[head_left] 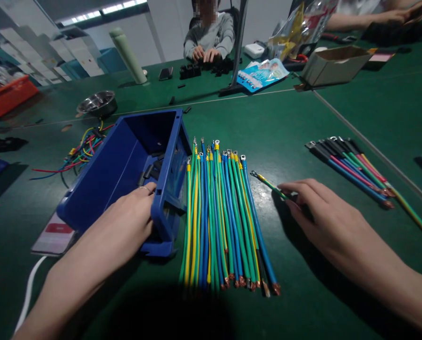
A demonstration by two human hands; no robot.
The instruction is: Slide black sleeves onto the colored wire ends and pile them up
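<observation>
My right hand (317,212) pinches a short green-and-yellow wire (267,183) whose metal ring terminal points up and left. My left hand (135,208) reaches into the blue bin (97,174); its fingers are hidden behind the bin's near wall. Short black sleeves (150,170) lie on the bin's floor close to that hand. Between my hands, a row of blue, green and yellow wires (218,222) lies side by side, ring terminals at the far end and bare copper at the near end. To the right rests a bundle of wires with black sleeves (352,165).
A tangle of thin coloured wires (85,148) lies left of the bin, and a phone (53,236) sits partly beneath it. Farther back stand a metal bowl (97,104), a green bottle (128,56), a stand (235,85) and a cardboard box (334,66). Two people sit across the table.
</observation>
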